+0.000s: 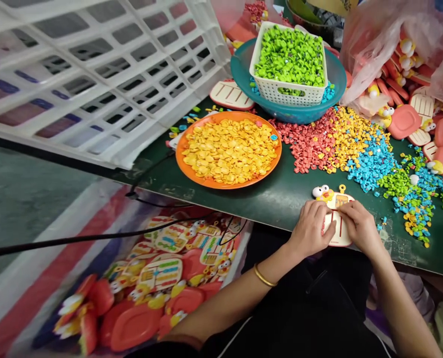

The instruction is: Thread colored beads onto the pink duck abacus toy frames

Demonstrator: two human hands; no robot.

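At the table's near edge lies a cream toy board (339, 236) with dark red slots, a bulging-eyed yellow bird head and a small yellow loop at its top. My left hand (313, 226) grips the board's left side, thumb over its face and fingers bent. From the right, my right hand (360, 226) reaches onto the slots with thumb and fingertips pinched together; whatever small piece they hold is hidden. The fingertips of both hands nearly meet at the board's middle. Just beyond lie heaps of small red pieces (313, 144), yellow pieces (350, 136), blue pieces (373, 159) and green pieces (396, 185).
An orange plate (180, 161) of flat yellow pieces stands left of the heaps. Behind it, a white basket (299, 92) of green pieces sits in a teal basin (242, 69). A white crate (139, 107) leans at left. Below, a striped sack (83, 223) holds several finished-looking toys.
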